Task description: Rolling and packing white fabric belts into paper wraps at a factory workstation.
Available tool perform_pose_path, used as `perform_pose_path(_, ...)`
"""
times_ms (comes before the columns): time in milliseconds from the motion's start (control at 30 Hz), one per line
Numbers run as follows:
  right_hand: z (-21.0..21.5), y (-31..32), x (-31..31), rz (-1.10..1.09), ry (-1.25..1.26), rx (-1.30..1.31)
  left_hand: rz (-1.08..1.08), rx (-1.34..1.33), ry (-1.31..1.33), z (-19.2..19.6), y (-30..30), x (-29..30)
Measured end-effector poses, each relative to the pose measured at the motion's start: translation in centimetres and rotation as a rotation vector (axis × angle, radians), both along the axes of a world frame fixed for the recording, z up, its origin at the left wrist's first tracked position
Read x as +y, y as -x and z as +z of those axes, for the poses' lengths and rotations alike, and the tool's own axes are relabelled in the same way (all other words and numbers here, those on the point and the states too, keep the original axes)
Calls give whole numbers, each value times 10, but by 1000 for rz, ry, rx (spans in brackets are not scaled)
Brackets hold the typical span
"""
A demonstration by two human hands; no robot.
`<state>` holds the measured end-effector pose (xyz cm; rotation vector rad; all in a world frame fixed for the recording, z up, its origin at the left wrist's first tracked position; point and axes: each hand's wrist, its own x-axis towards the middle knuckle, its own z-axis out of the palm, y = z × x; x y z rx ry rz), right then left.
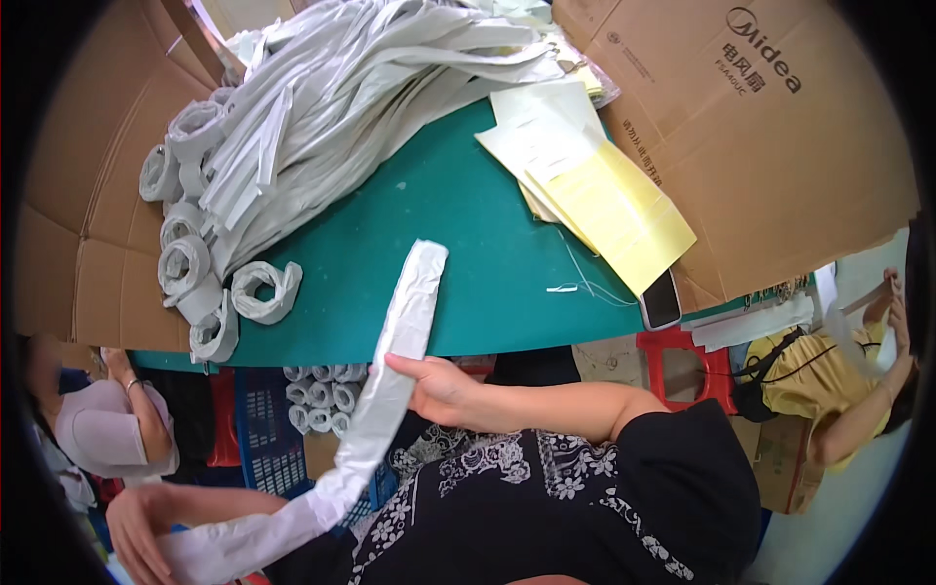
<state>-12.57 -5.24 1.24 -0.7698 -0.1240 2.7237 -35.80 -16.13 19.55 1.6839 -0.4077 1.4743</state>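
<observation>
A long flat white fabric strip (pixel 366 429) stretches slantwise in front of me, its far end resting over the green table and its near end down at the lower left. Midway along it, my right hand (pixel 441 390) is closed on the strip, thumb lying on top and the other fingers behind. My left hand (pixel 136 531) is bent over the near end at the lower left, closed on it; part of the grip is hidden. Beyond my hands lies a big heap of similar white strips (pixel 341 107). Several rolled white strips (pixel 265 292) sit along the heap's left side.
The green table (pixel 468 195) has tall cardboard walls (pixel 751 146) at its sides. Yellow and white papers (pixel 604 195), a phone (pixel 661 300) and a loose thread lie at right. Below the table edge, a blue crate (pixel 273 429) stands near rolled strips (pixel 322 395). People sit on both sides.
</observation>
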Motion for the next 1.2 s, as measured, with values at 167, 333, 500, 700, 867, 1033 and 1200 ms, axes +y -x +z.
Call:
perform_pose_path(167, 83, -59, 59, 59, -114, -122, 178, -497, 28, -14, -16, -37)
perform_pose_path(333, 108, -79, 244, -215, -801, -379, -176, 95, -155, -10, 8, 31)
perform_pose_path(500, 159, -122, 443, -549, -1137, -740, 477, 133, 172, -79, -54, 99)
perform_pose_path(700, 107, -143, 421, -66, -1297, -1299, 906, 743, -75, -97, -152, 205)
perform_pose_path(867, 72, -151, 227, 655, -923, -885, 1041, 799, -153, -129, -160, 179)
perform_pose_path(1033, 1, -134, 118, 29, -171, 29, 1031, 803, -185, -159, -175, 151)
perform_pose_path(1200, -24, -107, 133, -188, -372, -198, 852, 785, -84, -192, -191, 124)
